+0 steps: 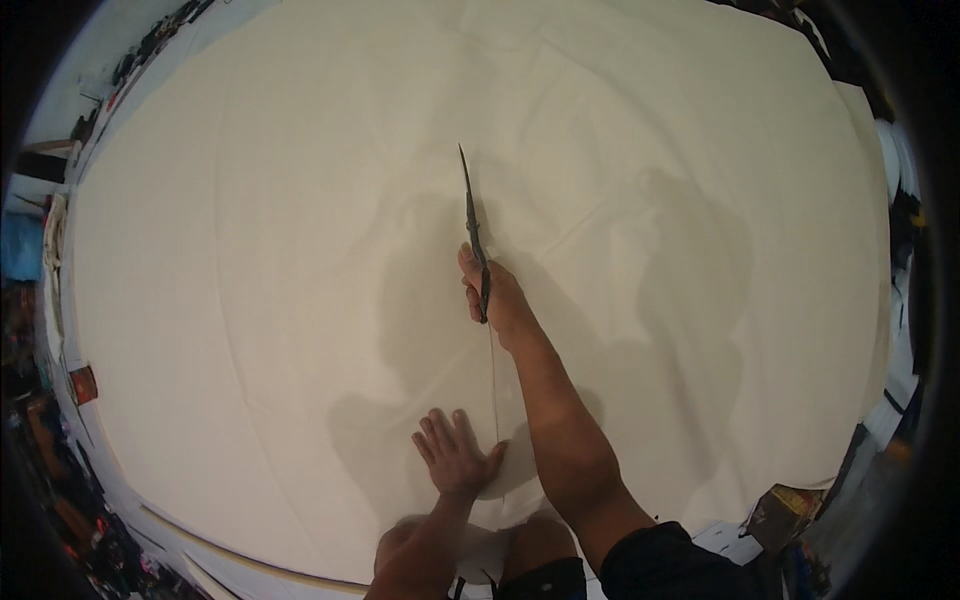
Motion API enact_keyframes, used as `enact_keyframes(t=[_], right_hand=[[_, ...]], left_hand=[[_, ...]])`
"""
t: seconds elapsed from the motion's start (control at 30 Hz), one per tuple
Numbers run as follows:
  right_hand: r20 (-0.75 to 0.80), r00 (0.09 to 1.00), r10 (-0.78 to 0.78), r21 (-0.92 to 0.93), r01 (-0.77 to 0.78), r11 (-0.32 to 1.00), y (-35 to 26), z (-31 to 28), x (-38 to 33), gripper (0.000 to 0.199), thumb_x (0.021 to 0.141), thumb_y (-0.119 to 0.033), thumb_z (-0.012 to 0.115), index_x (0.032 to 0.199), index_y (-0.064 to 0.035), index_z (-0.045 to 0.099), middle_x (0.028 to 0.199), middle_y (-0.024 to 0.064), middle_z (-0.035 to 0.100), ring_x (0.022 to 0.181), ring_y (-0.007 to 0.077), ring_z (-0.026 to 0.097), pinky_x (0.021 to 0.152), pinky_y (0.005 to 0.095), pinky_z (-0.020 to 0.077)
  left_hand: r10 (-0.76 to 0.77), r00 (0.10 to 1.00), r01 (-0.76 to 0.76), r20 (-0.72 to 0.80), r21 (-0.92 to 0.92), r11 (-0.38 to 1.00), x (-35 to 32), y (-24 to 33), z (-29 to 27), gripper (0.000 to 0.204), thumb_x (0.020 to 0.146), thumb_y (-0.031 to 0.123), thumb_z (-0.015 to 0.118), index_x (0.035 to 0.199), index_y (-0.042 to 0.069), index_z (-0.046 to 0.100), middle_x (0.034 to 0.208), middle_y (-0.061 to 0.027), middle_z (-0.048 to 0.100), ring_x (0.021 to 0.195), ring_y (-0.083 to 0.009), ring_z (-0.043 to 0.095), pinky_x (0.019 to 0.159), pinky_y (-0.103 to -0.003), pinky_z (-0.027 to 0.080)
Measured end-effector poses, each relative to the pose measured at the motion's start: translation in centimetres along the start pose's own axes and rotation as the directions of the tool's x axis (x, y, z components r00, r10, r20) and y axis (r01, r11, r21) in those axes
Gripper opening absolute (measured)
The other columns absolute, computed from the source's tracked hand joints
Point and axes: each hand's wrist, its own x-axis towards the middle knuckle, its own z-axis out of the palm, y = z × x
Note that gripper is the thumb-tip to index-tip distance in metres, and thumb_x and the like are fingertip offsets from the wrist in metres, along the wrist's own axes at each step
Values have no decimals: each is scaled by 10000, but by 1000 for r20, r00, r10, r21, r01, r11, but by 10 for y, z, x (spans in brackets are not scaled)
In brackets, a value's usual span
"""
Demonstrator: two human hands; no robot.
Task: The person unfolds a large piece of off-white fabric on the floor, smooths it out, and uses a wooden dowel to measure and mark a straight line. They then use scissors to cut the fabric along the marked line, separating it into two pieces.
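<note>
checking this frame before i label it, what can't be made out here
Head view only:
- Handles of the long dark scissors: wrapped by the right hand.
- Far end of the thin cut line in the large cream fabric sheet: hidden under that hand.
- Fabric under the flat left hand: covered.
- Dark clutter along the left rim: too small and bent by the fisheye.

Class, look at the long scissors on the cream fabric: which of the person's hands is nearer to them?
Right. The right hand grips the scissors by the handles, blades pointing away across the cream fabric. The left hand lies flat on the fabric, nearer the person, apart from the scissors.
</note>
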Motion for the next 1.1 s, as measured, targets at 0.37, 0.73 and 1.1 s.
enact_keyframes(t=[0.37, 0.73, 1.1], right_hand=[[-31, 997, -75, -10, 75, 997, -24, 4, 16, 584, 800, -627, 682, 684, -82, 505, 547, -12, 432, 413, 93, 392, 398, 245, 339], [-110, 985, -129, -157, 111, 981, -30, 14, 53, 618, 804, -660, 650, 687, -67, 519, 550, -7, 428, 429, 106, 404, 402, 273, 353], [-190, 935, -299, -326, 227, 918, -49, 22, 94, 694, 807, -719, 583, 560, -83, 459, 520, 68, 493, 440, 182, 489, 437, 347, 396]], left_hand=[[39, 996, -37, -79, 15, 999, 0, -1, 0, 891, 778, 609, 619, 1373, -16, 396, 1421, -391, 291, 1340, -567, 255, 1051, -700, 191], [47, 995, -48, -88, -5, 999, -2, -3, 5, 952, 742, 539, 700, 1404, -42, 339, 1479, -393, 175, 1407, -536, 118, 1121, -649, 50], [107, 986, -107, -131, 4, 994, -2, -6, 7, 915, 791, 569, 623, 1395, -58, 342, 1448, -419, 205, 1388, -557, 152, 1100, -671, 86]])
